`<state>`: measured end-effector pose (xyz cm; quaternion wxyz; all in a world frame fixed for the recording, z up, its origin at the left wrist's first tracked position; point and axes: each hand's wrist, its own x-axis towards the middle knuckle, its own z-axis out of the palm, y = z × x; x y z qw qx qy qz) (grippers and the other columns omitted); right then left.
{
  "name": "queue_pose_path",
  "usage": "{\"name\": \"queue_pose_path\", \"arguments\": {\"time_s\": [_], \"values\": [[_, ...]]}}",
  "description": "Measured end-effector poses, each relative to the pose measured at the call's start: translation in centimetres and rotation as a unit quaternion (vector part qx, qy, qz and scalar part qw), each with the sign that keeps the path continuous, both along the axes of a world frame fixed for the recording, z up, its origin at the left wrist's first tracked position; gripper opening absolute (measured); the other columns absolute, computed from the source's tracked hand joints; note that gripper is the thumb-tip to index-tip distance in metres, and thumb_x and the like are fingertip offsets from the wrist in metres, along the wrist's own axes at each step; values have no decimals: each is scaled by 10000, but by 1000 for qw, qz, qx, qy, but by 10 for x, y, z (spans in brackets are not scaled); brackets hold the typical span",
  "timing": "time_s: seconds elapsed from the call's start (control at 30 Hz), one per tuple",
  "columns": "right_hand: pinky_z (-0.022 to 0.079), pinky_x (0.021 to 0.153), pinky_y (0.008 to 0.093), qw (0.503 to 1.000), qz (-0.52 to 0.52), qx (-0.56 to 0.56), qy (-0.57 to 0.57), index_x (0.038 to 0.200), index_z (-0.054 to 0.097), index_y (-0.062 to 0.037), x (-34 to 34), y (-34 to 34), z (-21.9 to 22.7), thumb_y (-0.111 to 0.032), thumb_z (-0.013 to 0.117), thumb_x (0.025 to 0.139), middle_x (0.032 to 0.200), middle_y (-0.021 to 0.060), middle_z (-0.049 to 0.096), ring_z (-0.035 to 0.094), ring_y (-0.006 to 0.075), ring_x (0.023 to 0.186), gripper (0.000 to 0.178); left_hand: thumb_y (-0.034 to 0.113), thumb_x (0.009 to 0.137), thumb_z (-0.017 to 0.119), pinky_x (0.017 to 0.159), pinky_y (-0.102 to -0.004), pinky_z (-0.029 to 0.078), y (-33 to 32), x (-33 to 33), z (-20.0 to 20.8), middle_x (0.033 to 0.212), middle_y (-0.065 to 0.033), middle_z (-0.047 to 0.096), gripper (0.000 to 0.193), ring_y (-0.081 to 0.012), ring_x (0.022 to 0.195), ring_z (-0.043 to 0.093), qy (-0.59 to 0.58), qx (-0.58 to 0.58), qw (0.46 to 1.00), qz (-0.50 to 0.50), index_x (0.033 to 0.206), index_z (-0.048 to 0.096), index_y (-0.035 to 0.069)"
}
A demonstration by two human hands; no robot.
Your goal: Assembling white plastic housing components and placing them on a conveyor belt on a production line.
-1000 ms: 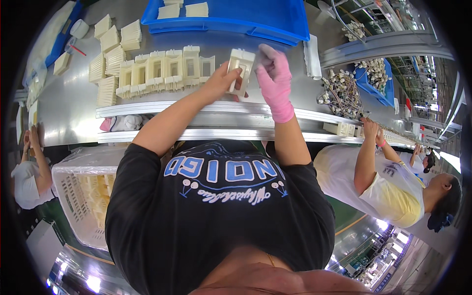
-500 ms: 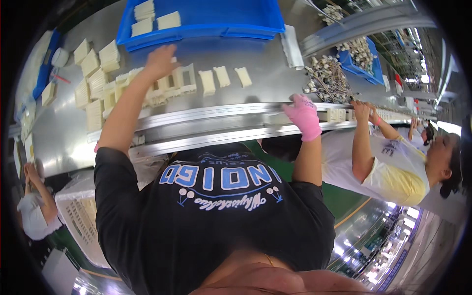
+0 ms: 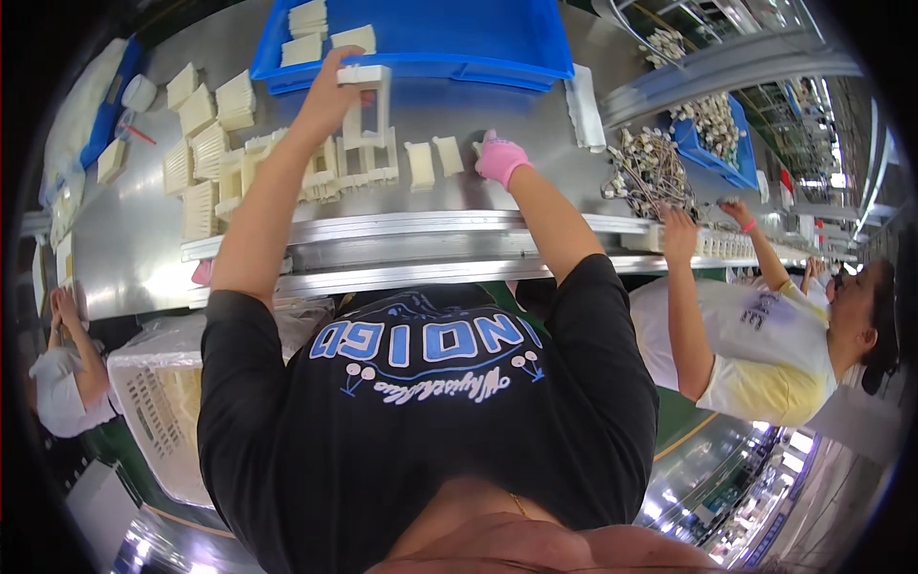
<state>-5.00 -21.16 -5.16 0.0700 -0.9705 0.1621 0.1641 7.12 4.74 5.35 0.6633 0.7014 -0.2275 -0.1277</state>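
At 11 o'clock, the left hand (image 3: 333,94) pinches a cream rectangular frame (image 3: 383,105), long axis 12-to-6, thicker end toward 12; some fingers are hidden. At 12, whether the gloved right hand's (image 3: 503,161) fingers grip anything, I cannot tell. The left forearm (image 3: 272,196) covers part of the frame row (image 3: 327,177).

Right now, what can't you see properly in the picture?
All in the head view:
Row of cream plastic frames: partly hidden by the left forearm.
Big blue plastic bin: far side cut off by the top edge.
White slotted plastic basket: partly hidden by the black sleeve.
Pink-gloved right hand: the hand itself hides whether it holds anything.
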Motion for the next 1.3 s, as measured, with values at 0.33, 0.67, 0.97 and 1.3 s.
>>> {"name": "queue_pose_path", "arguments": {"time_s": [0.33, 0.67, 0.97, 1.3], "values": [[452, 508, 287, 952, 27, 264, -152, 812, 562, 16, -12, 29, 80, -211, 584, 707, 604, 102, 561, 559, 163, 542, 251, 289, 845, 459, 671, -282, 431, -23, -64, -47, 958, -66, 519, 338, -152, 829, 515, 256, -8, 967, 11, 1088, 417, 58], [439, 492, 350, 883, 60, 244, -396, 1136, 329, -38, -42, 113, 102, -138, 537, 767, 657, 118, 552, 563, 283, 550, 435, 321, 921, 309, 757, -240, 389, -40, -109, -27, 989, -55, 472, 316, -106, 895, 455, 120, -93, 988, -34, 1138, 367, 99], [440, 521, 325, 860, 65, 331, -384, 1125, 380, -43, -42, 109, 109, -119, 551, 764, 666, 99, 542, 557, 240, 557, 407, 301, 914, 341, 683, -232, 465, -32, -101, -32, 967, -62, 491, 290, -110, 849, 510, 124, -64, 988, -62, 1114, 374, 92], [415, 583, 180, 789, -16, 520, -327, 1144, 443, -4, -55, 94, 134, -10, 532, 744, 835, 43, 543, 504, 66, 668, 410, 284, 863, 447, 524, -315, 499, -33, -105, -31, 964, -114, 530, 370, -207, 808, 585, 299, -131, 931, -164, 1152, 366, 67]]}}
